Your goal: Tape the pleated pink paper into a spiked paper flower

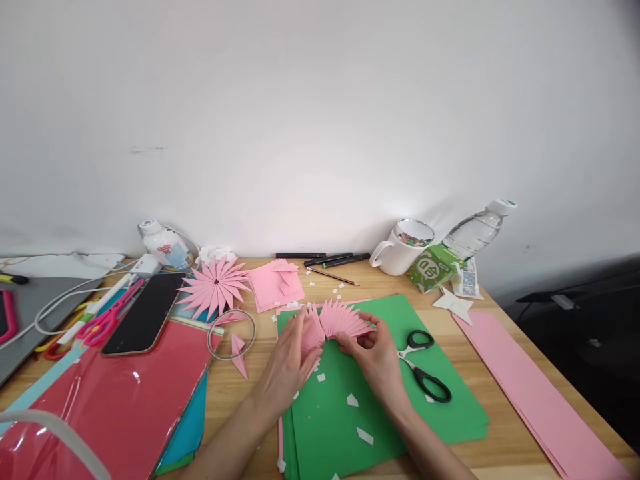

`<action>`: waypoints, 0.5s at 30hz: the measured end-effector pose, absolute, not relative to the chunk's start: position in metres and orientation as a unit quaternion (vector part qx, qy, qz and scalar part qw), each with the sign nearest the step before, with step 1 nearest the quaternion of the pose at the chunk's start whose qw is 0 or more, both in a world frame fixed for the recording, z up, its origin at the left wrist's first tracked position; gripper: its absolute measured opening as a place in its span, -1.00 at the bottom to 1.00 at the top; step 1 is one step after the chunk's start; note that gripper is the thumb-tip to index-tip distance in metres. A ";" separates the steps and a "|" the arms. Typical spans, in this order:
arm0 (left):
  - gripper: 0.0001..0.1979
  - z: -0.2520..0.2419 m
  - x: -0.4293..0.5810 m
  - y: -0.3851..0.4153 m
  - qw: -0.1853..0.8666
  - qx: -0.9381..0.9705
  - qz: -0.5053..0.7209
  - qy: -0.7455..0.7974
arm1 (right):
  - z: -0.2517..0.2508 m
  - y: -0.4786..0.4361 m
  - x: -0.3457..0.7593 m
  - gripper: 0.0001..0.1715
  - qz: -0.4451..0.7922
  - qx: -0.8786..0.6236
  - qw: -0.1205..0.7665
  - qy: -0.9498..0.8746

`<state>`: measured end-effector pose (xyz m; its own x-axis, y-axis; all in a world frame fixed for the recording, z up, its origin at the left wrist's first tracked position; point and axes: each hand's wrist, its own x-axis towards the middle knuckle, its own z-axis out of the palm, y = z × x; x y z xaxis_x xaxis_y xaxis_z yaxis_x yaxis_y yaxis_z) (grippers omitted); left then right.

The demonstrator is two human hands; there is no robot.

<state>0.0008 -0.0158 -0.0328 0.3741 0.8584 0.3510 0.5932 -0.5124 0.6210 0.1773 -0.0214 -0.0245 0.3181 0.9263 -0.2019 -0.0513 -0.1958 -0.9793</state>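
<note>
A fan of folded pink paper (340, 319), its many pointed pleats spread in an arc, is between my two hands above the green paper sheets (350, 413). My left hand (289, 353) curves around the fan's left side, fingers and thumb against the pleats. Pinched at the fan's right end are the thumb and fingers of my right hand (373, 347). Black-handled scissors (423, 367) lie open on the green paper, just right of my right hand. Small white paper scraps (365, 436) are scattered over the sheets. Left of my left hand lie a tape roll (231, 335) and a small folded pink piece (239, 360).
A pink paper star (216, 282), pink squares (275, 293), a phone (145, 313), pink scissors (110, 315) and red paper (115, 393) are to the left. Pens (335, 260), a mug (400, 248), a green carton (431, 268), a bottle (475, 230) and pink strips (540, 393) stand or lie behind and right.
</note>
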 end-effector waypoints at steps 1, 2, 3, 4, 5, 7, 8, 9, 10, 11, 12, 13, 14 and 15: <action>-0.21 -0.033 0.001 -0.016 0.197 0.805 0.331 0.451 | -0.026 -0.021 0.178 -0.29 0.467 -0.619 0.524 -0.353; -0.21 -0.033 0.001 -0.016 0.195 0.805 0.332 0.452 | -0.027 -0.020 0.180 -0.35 0.470 -0.619 0.522 -0.352; -0.21 -0.033 0.001 -0.016 0.196 0.804 0.332 0.452 | -0.027 -0.019 0.181 -0.42 0.474 -0.617 0.520 -0.352; -0.20 -0.032 0.001 -0.016 0.198 0.803 0.333 0.452 | -0.028 -0.018 0.183 -0.47 0.477 -0.616 0.519 -0.351; -0.20 -0.032 0.001 -0.016 0.200 0.803 0.335 0.450 | -0.028 -0.017 0.185 -0.49 0.480 -0.616 0.517 -0.351; -0.19 -0.032 0.001 -0.016 0.203 0.803 0.337 0.447 | -0.027 -0.015 0.189 -0.47 0.488 -0.617 0.509 -0.348; -0.19 -0.032 0.002 -0.016 0.204 0.804 0.336 0.446 | -0.025 -0.014 0.191 -0.40 0.496 -0.618 0.505 -0.342; -0.19 -0.031 0.002 -0.017 0.205 0.805 0.334 0.446 | -0.023 -0.013 0.194 -0.30 0.504 -0.619 0.502 -0.334; -0.19 -0.031 0.002 -0.017 0.204 0.805 0.331 0.447 | -0.021 -0.012 0.196 -0.22 0.514 -0.620 0.495 -0.327; -0.19 -0.031 0.002 -0.017 0.201 0.807 0.328 0.449 | -0.020 -0.010 0.198 -0.17 0.525 -0.620 0.484 -0.325; -0.18 -0.030 0.002 -0.018 0.198 0.808 0.326 0.450 | -0.018 -0.008 0.200 -0.16 0.536 -0.619 0.472 -0.327; -0.18 -0.030 0.001 -0.018 0.192 0.810 0.325 0.449 | -0.017 -0.006 0.203 -0.19 0.546 -0.616 0.461 -0.332; -0.18 -0.030 0.001 -0.018 0.184 0.812 0.328 0.447 | -0.016 -0.004 0.205 -0.24 0.552 -0.613 0.453 -0.339; -0.19 -0.030 0.001 -0.019 0.173 0.814 0.335 0.442 | -0.015 -0.002 0.207 -0.30 0.554 -0.610 0.448 -0.346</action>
<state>0.0008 -0.0186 -0.0304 0.3848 0.8358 0.3917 0.6046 -0.5488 0.5773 0.2070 -0.0017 -0.0153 0.1466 0.9189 -0.3663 -0.0754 -0.3588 -0.9304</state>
